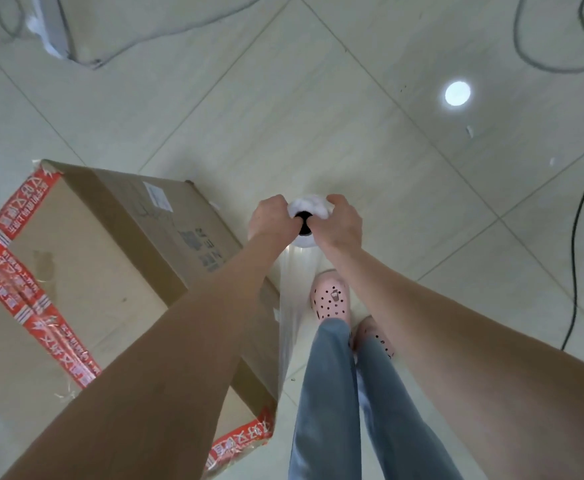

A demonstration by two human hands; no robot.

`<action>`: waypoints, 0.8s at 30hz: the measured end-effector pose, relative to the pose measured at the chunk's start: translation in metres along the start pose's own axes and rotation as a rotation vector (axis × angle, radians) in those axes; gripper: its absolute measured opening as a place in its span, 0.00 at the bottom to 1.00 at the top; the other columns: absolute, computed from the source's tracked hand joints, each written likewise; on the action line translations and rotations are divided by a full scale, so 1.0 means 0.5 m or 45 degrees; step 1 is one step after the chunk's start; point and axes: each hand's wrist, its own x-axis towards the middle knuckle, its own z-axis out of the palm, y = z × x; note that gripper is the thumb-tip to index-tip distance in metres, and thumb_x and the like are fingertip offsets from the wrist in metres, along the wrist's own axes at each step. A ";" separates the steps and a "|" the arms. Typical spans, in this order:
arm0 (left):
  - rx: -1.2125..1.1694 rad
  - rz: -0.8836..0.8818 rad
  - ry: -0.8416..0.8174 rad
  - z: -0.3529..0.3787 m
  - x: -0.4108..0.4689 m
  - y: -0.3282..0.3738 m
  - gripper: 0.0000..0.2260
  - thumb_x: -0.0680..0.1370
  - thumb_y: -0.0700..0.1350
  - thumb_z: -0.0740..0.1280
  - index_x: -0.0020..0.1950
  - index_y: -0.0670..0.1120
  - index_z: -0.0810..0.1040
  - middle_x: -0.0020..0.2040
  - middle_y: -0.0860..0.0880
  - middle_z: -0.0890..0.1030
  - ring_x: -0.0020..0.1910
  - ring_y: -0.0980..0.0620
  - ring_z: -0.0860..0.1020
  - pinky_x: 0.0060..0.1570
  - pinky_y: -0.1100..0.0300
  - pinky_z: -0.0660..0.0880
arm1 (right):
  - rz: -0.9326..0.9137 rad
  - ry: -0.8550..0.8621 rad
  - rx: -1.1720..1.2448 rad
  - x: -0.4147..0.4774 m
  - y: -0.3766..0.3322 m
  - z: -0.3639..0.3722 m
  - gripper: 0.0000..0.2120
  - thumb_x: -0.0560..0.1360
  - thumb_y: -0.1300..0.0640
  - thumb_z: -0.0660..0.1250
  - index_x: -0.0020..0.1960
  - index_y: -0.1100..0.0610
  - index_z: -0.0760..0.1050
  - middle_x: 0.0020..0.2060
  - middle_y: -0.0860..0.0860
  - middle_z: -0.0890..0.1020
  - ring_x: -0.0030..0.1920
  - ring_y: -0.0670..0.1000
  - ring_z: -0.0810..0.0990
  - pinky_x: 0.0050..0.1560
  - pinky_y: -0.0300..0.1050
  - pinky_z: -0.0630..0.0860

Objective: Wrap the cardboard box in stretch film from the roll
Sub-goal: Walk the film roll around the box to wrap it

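Observation:
A large cardboard box point(86, 258) with red printed tape stands on the tiled floor at the left. To its right I hold a roll of stretch film point(309, 206) upright, seen end-on with its dark core hole. My left hand point(271, 216) grips the roll's top from the left and my right hand point(340, 221) grips it from the right. A sheet of clear film point(288, 306) runs from the roll down along the box's right side toward its near corner.
My feet in pink clogs point(332, 296) stand just right of the box. A black cable point(576, 237) trails along the floor at the right, grey cables point(525, 53) loop at the top, and a grey-white object point(55, 32) lies at the top left.

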 end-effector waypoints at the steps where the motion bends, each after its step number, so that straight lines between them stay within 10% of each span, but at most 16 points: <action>1: -0.060 -0.041 0.001 -0.005 0.005 -0.007 0.09 0.73 0.45 0.64 0.49 0.41 0.74 0.48 0.43 0.80 0.46 0.43 0.80 0.38 0.56 0.76 | 0.014 -0.028 -0.048 0.002 -0.009 0.007 0.29 0.74 0.56 0.66 0.73 0.54 0.61 0.64 0.54 0.72 0.57 0.54 0.76 0.44 0.41 0.68; 6: -0.111 -0.108 -0.018 -0.039 0.034 -0.033 0.13 0.74 0.52 0.65 0.45 0.42 0.75 0.43 0.44 0.82 0.41 0.45 0.81 0.41 0.55 0.79 | 0.111 -0.099 0.053 0.010 -0.047 0.034 0.22 0.75 0.54 0.63 0.68 0.56 0.65 0.54 0.54 0.77 0.42 0.53 0.78 0.38 0.45 0.75; 9: -0.004 -0.004 -0.037 -0.058 0.044 -0.024 0.09 0.74 0.49 0.65 0.47 0.43 0.72 0.45 0.45 0.78 0.41 0.45 0.77 0.36 0.57 0.71 | 0.043 -0.038 -0.067 0.022 -0.066 0.038 0.12 0.75 0.57 0.61 0.58 0.57 0.69 0.43 0.51 0.74 0.32 0.45 0.71 0.27 0.40 0.63; 13: 0.268 0.312 0.007 -0.081 0.067 -0.003 0.17 0.74 0.41 0.63 0.63 0.49 0.72 0.54 0.47 0.78 0.51 0.45 0.76 0.42 0.56 0.70 | 0.015 -0.049 -0.181 0.034 -0.094 0.044 0.15 0.73 0.57 0.65 0.59 0.54 0.70 0.43 0.49 0.73 0.38 0.51 0.74 0.34 0.40 0.66; 24: 0.074 0.186 0.118 -0.113 0.098 -0.026 0.08 0.72 0.41 0.62 0.50 0.45 0.75 0.47 0.46 0.77 0.43 0.45 0.76 0.36 0.57 0.70 | -0.146 -0.016 -0.407 0.044 -0.156 0.053 0.14 0.73 0.57 0.64 0.58 0.52 0.72 0.48 0.50 0.79 0.48 0.55 0.79 0.45 0.47 0.76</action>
